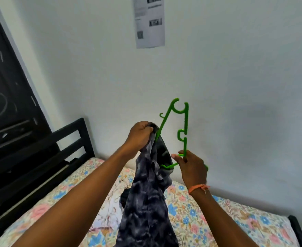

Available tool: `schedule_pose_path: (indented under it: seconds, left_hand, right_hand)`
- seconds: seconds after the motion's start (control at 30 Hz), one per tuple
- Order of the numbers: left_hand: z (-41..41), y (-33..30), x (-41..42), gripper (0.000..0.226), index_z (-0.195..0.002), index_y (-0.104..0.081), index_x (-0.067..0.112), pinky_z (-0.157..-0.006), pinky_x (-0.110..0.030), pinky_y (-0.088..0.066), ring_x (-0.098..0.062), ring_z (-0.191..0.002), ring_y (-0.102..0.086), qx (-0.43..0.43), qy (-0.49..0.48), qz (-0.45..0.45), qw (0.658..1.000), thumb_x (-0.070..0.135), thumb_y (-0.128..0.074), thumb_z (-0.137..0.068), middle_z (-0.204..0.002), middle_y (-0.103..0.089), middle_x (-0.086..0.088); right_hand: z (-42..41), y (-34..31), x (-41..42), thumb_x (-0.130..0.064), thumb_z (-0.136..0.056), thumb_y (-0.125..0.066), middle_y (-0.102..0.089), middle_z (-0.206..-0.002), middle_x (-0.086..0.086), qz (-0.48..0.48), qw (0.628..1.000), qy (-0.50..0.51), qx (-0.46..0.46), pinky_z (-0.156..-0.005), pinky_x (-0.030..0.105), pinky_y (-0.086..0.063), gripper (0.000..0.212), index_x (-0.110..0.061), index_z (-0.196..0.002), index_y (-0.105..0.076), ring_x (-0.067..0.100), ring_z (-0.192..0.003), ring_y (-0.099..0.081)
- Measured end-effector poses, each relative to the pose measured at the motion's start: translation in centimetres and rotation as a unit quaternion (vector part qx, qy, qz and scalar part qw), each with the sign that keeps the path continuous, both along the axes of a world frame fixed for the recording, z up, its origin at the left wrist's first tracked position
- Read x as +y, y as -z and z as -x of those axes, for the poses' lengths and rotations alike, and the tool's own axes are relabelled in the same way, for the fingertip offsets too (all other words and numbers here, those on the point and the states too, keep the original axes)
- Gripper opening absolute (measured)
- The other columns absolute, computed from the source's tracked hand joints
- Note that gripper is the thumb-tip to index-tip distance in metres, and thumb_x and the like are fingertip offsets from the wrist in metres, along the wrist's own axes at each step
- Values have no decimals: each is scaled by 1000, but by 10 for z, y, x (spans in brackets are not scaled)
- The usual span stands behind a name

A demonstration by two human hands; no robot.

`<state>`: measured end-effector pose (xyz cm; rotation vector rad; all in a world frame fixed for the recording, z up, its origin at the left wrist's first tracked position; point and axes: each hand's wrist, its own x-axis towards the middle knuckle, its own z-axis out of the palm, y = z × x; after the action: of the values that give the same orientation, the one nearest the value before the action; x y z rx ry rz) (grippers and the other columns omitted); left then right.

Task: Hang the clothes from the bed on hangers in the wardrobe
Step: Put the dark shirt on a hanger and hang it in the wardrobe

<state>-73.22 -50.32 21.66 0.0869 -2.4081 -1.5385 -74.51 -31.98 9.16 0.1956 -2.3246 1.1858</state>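
Note:
A dark grey patterned garment point(147, 202) hangs down over the bed point(235, 216). My left hand point(139, 138) grips its top edge, bunched beside one arm of a green plastic hanger point(184, 129). The hanger is held up on end in front of the wall. My right hand point(191, 168) holds the hanger's lower part, fingers curled round the bar. One hanger arm goes into the cloth. More clothes point(109, 207), pale and dark, lie on the floral bedsheet behind the garment.
A black bed frame headboard point(66, 139) stands at the left, with a dark panel point(5, 97) above it. A printed sheet of paper point(150, 22) is stuck on the white wall. An orange thread band circles my right wrist point(198, 188).

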Motion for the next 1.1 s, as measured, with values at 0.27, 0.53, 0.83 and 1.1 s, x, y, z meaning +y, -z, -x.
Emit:
schedule_pose_path:
  seconds: [0.27, 0.53, 0.83, 1.1]
  left_hand:
    - [-7, -21, -3, 30, -71, -65, 20, -51, -19, -35, -6, -54, -49, 57, 2, 119, 991, 11, -50, -95, -64, -58, 5]
    - [4, -15, -13, 15, -93, -68, -6, -59, -30, -45, -19, -65, -56, -58, 115, 105, 986, 4, -56, -93, -74, -61, -12]
    - [11, -4, -15, 19, -96, -65, -18, -56, -37, -61, -29, -64, -65, -145, 29, 57, 987, -2, -57, -90, -78, -66, -22]
    - [9, -1, -11, 29, -59, -48, 13, -52, -27, -34, -29, -68, -54, -33, -71, 288, 954, -2, -50, -84, -66, -52, -3]
  right_hand:
    - [-6, -17, 16, -64, -96, -25, -67, -79, 0, -157, 979, -68, -111, -69, 39, -51, 61, -18, -79, -62, 24, -77, -63]
    - [-21, 0, 19, -58, -101, -32, -64, -81, 5, -211, 960, -79, -169, -71, 42, -51, 50, -19, -77, -52, 29, -78, -61]
    - [-25, 14, 23, -53, -104, -25, -67, -93, 7, -303, 932, -46, -194, -65, 35, -44, 41, -23, -84, -45, 30, -85, -64]
    - [-39, 15, 6, -55, -104, -23, -66, -88, 4, -347, 923, -38, -160, -62, 32, -45, 44, -22, -92, -51, 27, -77, -63]
